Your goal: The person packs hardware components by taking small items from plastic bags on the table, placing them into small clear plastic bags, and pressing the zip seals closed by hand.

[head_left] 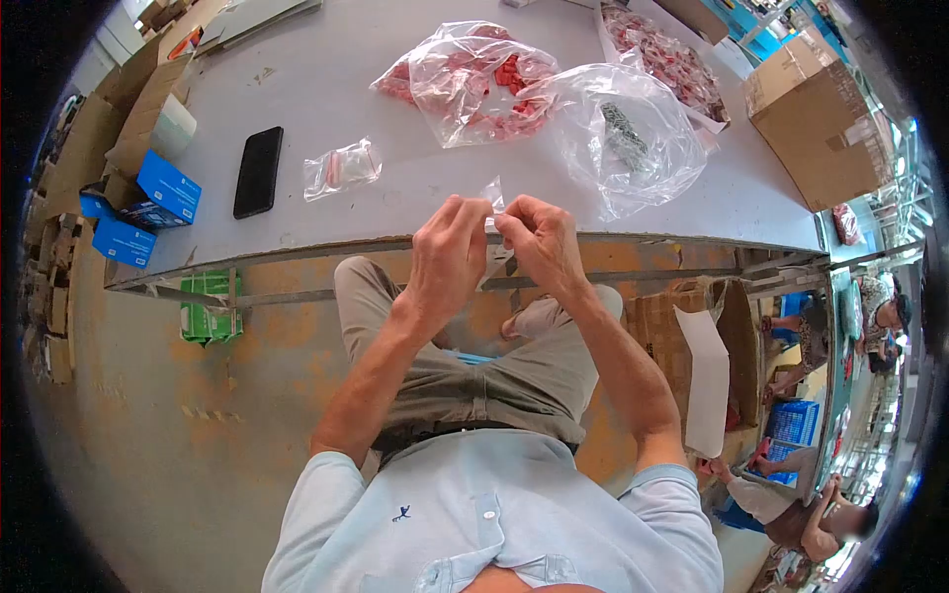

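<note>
Just above the front edge of the table, my left hand (450, 252) and my right hand (543, 243) are close together, fingers pinched. Between their fingertips is a small clear plastic bag (494, 188), its corner sticking up; what it contains I cannot make out. Beyond it lies a large clear bag of red pieces (474, 84). Beside that, to the right, a clear bag (633, 138) holds small dark greenish pieces. A small flat clear packet (342, 169) with reddish pieces inside rests to the left of my hands.
A black phone (259, 173) and blue boxes (148, 203) are at the left. At the back right stand a tray of red packets (662, 61) and a cardboard box (816, 119). An open carton (672, 331) is below the table's right side. Other people sit far right.
</note>
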A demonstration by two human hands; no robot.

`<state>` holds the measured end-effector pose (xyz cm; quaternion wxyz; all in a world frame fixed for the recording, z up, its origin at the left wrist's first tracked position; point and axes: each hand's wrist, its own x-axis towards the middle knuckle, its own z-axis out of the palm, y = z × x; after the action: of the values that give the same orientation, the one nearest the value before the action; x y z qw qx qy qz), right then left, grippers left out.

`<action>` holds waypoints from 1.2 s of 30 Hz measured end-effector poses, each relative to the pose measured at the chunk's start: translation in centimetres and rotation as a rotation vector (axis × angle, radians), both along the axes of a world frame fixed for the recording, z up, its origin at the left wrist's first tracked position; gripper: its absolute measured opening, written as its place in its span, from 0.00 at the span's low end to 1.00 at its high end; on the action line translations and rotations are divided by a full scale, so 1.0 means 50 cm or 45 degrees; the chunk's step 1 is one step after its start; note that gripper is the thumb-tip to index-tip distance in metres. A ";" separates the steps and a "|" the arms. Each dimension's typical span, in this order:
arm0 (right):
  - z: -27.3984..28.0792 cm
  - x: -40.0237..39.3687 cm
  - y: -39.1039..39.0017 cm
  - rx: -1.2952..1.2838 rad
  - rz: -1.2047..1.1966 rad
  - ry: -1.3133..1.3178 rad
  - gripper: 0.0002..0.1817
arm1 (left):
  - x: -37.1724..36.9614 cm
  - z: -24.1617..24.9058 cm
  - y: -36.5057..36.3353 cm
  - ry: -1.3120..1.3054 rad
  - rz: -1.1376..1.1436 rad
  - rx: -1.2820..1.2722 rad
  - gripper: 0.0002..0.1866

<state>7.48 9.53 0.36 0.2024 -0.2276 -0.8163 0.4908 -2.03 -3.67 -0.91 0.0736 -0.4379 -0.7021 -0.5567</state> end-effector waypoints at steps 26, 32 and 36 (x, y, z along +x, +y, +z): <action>0.056 0.020 0.052 0.130 0.148 -0.001 0.07 | -0.077 -0.030 -0.004 0.117 -0.061 -0.012 0.07; 0.106 0.036 0.282 0.521 -0.141 -0.023 0.08 | -0.089 -0.032 0.045 -0.024 -0.135 0.044 0.06; 0.070 -0.009 0.478 0.978 -0.220 -0.238 0.13 | -0.086 -0.044 0.079 -0.210 -0.152 0.038 0.06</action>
<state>7.02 33.44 3.87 0.2380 -0.2467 -0.9331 0.1084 -6.31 0.30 -3.14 -0.0111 -0.4306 -0.6699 -0.6047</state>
